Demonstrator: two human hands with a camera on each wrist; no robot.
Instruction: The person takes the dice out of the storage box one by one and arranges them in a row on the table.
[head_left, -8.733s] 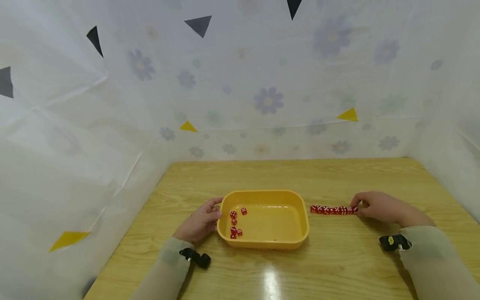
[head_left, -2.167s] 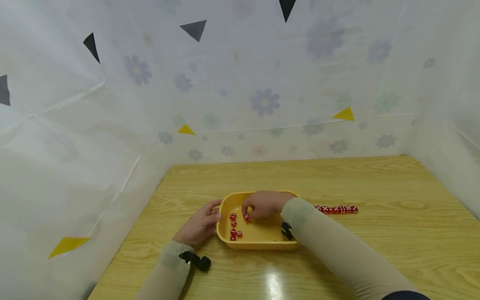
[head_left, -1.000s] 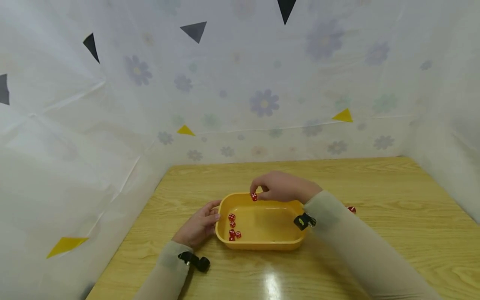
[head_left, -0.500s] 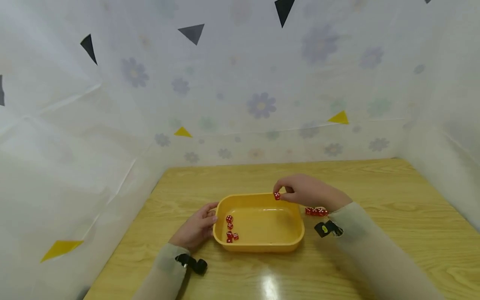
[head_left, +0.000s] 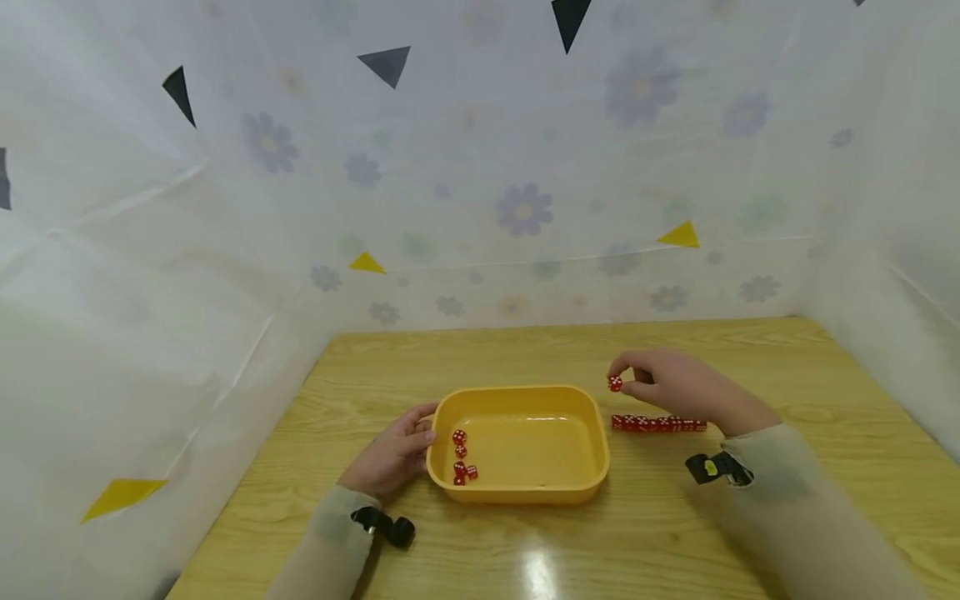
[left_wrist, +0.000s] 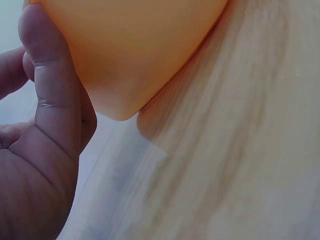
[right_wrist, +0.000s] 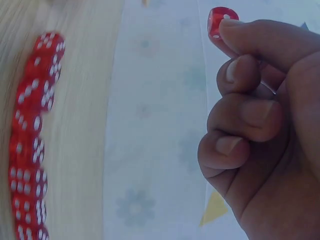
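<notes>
- In the left wrist view only the underside of one corner of the yellow tray (left_wrist: 145, 45) is seen, with the thumb of the left hand (left_wrist: 45, 150) laid against it; the rest of the tray and what lies in it are cut off there, and the wood below is blurred.
- In the right wrist view the row of dice (right_wrist: 31, 140) is blurred and cut off at the lower edge, so the dice in it cannot be counted there; in the head view they sit too close together to be counted for certain.
- One red die (head_left: 615, 383) is pinched between the thumb and forefinger of the right hand (head_left: 678, 385), lifted off the table just above the left end of the row of dice (head_left: 658, 423) and to the right of the tray's far right corner. The other fingers are seen curled into the palm in the right wrist view (right_wrist: 265, 130), the die (right_wrist: 219, 24) at the fingertips.
- The left hand (head_left: 390, 454) is rested against the left wall of the yellow tray (head_left: 525, 492), fingers relaxed on the rim, nothing being grasped.
- Four loose dice (head_left: 461, 457) are counted in the tray, gathered near its left wall.
- One tray, one row and one held die are seen.
- Everything is set on a pale wooden table (head_left: 525, 550) with a glare spot at the near edge.
- The table is enclosed by white sheeting (head_left: 525, 208) printed with faint flowers, on which black and yellow triangles are seen.
</notes>
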